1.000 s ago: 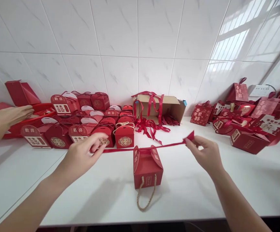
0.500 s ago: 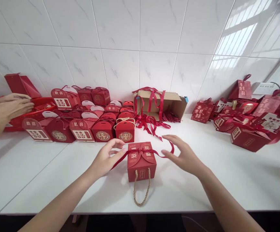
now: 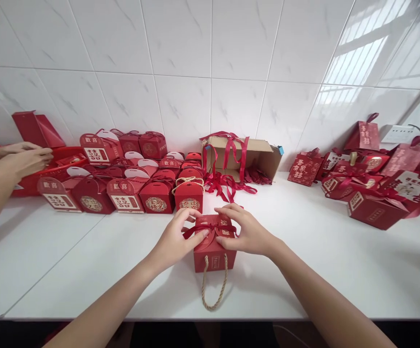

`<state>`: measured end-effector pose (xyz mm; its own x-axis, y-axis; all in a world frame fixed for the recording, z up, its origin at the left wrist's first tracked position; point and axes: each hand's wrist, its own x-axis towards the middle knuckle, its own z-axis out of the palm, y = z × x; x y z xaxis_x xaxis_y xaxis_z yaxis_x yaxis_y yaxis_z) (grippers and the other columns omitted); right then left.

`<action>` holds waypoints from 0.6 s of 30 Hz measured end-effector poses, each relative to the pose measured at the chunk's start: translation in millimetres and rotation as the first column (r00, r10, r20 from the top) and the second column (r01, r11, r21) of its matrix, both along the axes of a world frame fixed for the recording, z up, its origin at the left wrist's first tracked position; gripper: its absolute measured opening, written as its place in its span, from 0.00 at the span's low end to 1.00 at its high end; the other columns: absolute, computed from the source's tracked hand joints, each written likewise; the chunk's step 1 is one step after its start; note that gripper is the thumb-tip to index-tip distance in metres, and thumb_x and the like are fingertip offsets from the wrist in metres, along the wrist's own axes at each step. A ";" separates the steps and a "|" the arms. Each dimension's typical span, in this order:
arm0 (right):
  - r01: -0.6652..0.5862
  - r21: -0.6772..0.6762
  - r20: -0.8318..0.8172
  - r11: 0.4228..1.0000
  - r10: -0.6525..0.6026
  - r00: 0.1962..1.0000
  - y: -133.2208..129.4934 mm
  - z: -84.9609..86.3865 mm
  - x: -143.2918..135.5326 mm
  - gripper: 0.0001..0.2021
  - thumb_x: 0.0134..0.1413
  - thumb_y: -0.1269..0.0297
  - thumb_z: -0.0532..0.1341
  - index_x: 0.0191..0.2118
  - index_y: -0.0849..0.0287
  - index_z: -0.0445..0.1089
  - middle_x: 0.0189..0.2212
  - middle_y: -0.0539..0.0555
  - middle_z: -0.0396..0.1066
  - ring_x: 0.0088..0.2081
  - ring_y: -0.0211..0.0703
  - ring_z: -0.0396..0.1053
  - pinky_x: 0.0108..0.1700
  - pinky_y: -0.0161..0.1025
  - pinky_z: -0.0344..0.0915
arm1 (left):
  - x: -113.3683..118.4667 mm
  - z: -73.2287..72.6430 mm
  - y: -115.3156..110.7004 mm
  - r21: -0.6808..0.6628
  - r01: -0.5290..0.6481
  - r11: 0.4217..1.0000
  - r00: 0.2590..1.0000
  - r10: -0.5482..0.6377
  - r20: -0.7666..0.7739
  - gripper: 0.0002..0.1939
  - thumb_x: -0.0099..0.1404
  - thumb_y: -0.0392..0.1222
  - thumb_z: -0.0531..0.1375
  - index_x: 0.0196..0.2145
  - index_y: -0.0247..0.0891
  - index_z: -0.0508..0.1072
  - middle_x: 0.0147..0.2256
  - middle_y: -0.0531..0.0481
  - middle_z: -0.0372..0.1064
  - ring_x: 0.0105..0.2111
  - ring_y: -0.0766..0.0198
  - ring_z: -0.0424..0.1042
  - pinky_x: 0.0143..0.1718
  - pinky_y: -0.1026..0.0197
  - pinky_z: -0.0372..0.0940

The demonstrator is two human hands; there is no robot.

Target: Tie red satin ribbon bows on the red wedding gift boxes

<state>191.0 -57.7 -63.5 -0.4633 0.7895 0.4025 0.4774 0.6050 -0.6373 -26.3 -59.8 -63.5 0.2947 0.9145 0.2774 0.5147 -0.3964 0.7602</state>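
A red gift box (image 3: 215, 256) stands on the white table in front of me, its curved flaps closed on top. A dark red ribbon (image 3: 191, 230) crosses the top and is knotted at the middle. The box's beige rope handle (image 3: 214, 307) hangs down the near side onto the table. My left hand (image 3: 177, 234) grips the top at the left, thumb on a flap and fingers at the back edge. From the right, my right hand (image 3: 248, 229) holds the top the same way, partly covering the ribbon's right tail.
Rows of finished-looking red boxes (image 3: 126, 195) stand at the back left. An open cardboard box (image 3: 264, 150) draped with red ribbons (image 3: 227, 186) is behind. More red boxes (image 3: 376, 208) crowd the right. Another person's hands (image 3: 21, 159) work over a red basket (image 3: 32, 181) at far left.
Both my hands have moved inward from beside the box, where the ribbon tails stretched out, onto its top near the knot. The box has stayed nearly in place.
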 end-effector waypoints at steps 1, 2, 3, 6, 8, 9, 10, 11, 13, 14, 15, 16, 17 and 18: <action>0.008 0.010 -0.001 1.000 -0.008 1.000 -0.5 0.0 -0.4 0.30 0.46 0.61 0.66 0.57 0.59 0.63 0.46 0.59 0.64 0.45 0.46 0.66 0.49 0.46 0.66 | 0.2 -0.6 0.2 -0.005 0.001 1.000 1.000 -0.001 0.007 0.14 0.60 0.47 0.59 0.42 0.42 0.64 0.45 0.47 0.64 0.47 0.58 0.66 0.42 0.56 0.66; 0.008 0.015 -0.002 1.000 -0.008 1.000 -1.0 0.6 -0.7 0.30 0.46 0.61 0.66 0.57 0.58 0.62 0.46 0.58 0.64 0.45 0.46 0.66 0.49 0.46 0.66 | 0.5 -1.4 0.5 -0.010 0.000 1.000 1.000 0.000 0.016 0.13 0.60 0.47 0.59 0.42 0.42 0.65 0.45 0.47 0.64 0.47 0.58 0.66 0.42 0.56 0.66; -0.002 0.014 -0.002 1.000 0.002 1.000 -1.4 1.6 -0.8 0.30 0.46 0.60 0.66 0.57 0.57 0.62 0.46 0.58 0.64 0.45 0.47 0.66 0.49 0.46 0.66 | 0.9 -2.3 1.0 -0.014 -0.002 1.000 1.000 0.002 0.025 0.14 0.60 0.47 0.59 0.42 0.42 0.65 0.45 0.47 0.64 0.47 0.58 0.66 0.42 0.56 0.66; -0.069 -0.022 0.017 0.997 0.069 0.997 -2.3 4.7 0.6 0.27 0.50 0.55 0.64 0.56 0.55 0.64 0.49 0.59 0.64 0.48 0.49 0.66 0.52 0.48 0.65 | 2.6 -5.5 3.0 -0.027 -0.036 0.999 0.998 0.037 0.053 0.16 0.58 0.48 0.60 0.42 0.42 0.64 0.45 0.47 0.63 0.47 0.57 0.66 0.42 0.56 0.66; -0.097 -0.060 0.032 0.993 0.099 0.995 -2.8 3.7 3.4 0.21 0.57 0.54 0.58 0.55 0.55 0.65 0.55 0.60 0.61 0.55 0.51 0.62 0.56 0.49 0.62 | 3.9 -7.0 4.2 -0.064 -0.066 0.996 0.995 0.071 0.077 0.19 0.57 0.49 0.62 0.43 0.42 0.62 0.46 0.46 0.62 0.47 0.57 0.65 0.41 0.57 0.65; -0.086 -0.079 0.024 0.993 0.088 0.996 -3.0 1.8 5.3 0.20 0.60 0.54 0.54 0.56 0.54 0.65 0.58 0.60 0.57 0.59 0.51 0.58 0.57 0.50 0.61 | 4.4 -7.3 4.7 -0.097 -0.077 0.992 0.992 0.086 0.092 0.21 0.56 0.49 0.62 0.43 0.42 0.61 0.46 0.46 0.61 0.46 0.57 0.65 0.40 0.57 0.65; -0.057 -0.106 0.000 0.993 0.057 0.998 -3.1 -0.8 7.5 0.20 0.62 0.55 0.52 0.57 0.53 0.63 0.61 0.59 0.52 0.61 0.51 0.54 0.57 0.50 0.61 | 4.7 -7.3 5.0 -0.140 -0.085 0.987 0.989 0.101 0.109 0.22 0.55 0.50 0.63 0.43 0.42 0.60 0.46 0.46 0.60 0.45 0.58 0.65 0.39 0.58 0.66; -0.011 -0.144 -0.037 0.989 0.005 0.999 -3.2 -3.7 9.9 0.22 0.62 0.54 0.52 0.59 0.52 0.59 0.63 0.59 0.48 0.61 0.51 0.54 0.55 0.50 0.63 | 4.8 -7.1 5.0 -0.186 -0.088 0.979 0.985 0.112 0.127 0.23 0.54 0.51 0.63 0.42 0.42 0.59 0.45 0.47 0.60 0.43 0.59 0.66 0.38 0.58 0.66; 0.085 -0.281 -0.104 0.956 -0.118 0.988 -3.1 -9.0 14.7 0.28 0.58 0.50 0.56 0.61 0.51 0.54 0.62 0.62 0.50 0.55 0.51 0.62 0.48 0.48 0.68 | 4.4 -5.7 4.7 -0.271 -0.070 0.960 0.979 0.118 0.163 0.24 0.53 0.53 0.64 0.40 0.41 0.57 0.42 0.49 0.61 0.38 0.62 0.67 0.36 0.59 0.65; 0.110 -0.373 -0.115 0.921 -0.164 0.980 -3.0 -10.7 17.0 0.30 0.55 0.48 0.58 0.60 0.53 0.55 0.58 0.63 0.57 0.49 0.49 0.68 0.43 0.46 0.70 | 4.0 -4.9 4.3 -0.305 -0.053 0.951 0.979 0.110 0.174 0.23 0.53 0.54 0.63 0.38 0.41 0.58 0.40 0.50 0.61 0.36 0.62 0.67 0.35 0.59 0.65; 0.118 -0.463 -0.113 0.879 -0.191 0.975 -2.9 -11.4 18.9 0.29 0.53 0.45 0.59 0.57 0.56 0.58 0.51 0.62 0.65 0.41 0.46 0.71 0.38 0.44 0.70 | 3.5 -4.0 4.0 -0.334 -0.033 0.942 0.980 0.096 0.173 0.22 0.54 0.55 0.63 0.36 0.40 0.58 0.37 0.51 0.62 0.35 0.63 0.67 0.35 0.59 0.65; 0.116 -0.535 -0.101 0.837 -0.200 0.975 -2.7 -11.1 20.6 0.28 0.51 0.43 0.59 0.51 0.58 0.62 0.41 0.59 0.70 0.35 0.42 0.71 0.34 0.40 0.69 | 3.1 -3.2 3.7 -0.356 -0.014 0.934 0.983 0.078 0.164 0.21 0.54 0.56 0.62 0.34 0.40 0.59 0.35 0.52 0.63 0.34 0.62 0.68 0.34 0.60 0.64; 0.103 -0.590 -0.086 0.801 -0.189 0.978 -2.6 -10.0 21.9 0.25 0.50 0.42 0.59 0.44 0.59 0.65 0.32 0.54 0.71 0.29 0.39 0.70 0.31 0.37 0.67 | 2.6 -2.5 3.5 -0.370 0.001 0.929 0.987 0.059 0.152 0.21 0.55 0.57 0.61 0.32 0.39 0.60 0.32 0.52 0.64 0.33 0.62 0.68 0.33 0.60 0.64; 0.083 -0.627 -0.080 0.775 -0.169 0.982 -2.4 -8.3 23.0 0.24 0.49 0.41 0.59 0.36 0.60 0.65 0.25 0.50 0.68 0.26 0.37 0.67 0.28 0.35 0.63 | 2.3 -2.0 3.5 -0.377 0.012 0.926 0.989 0.043 0.138 0.21 0.55 0.58 0.61 0.30 0.38 0.61 0.30 0.53 0.64 0.32 0.61 0.68 0.32 0.60 0.64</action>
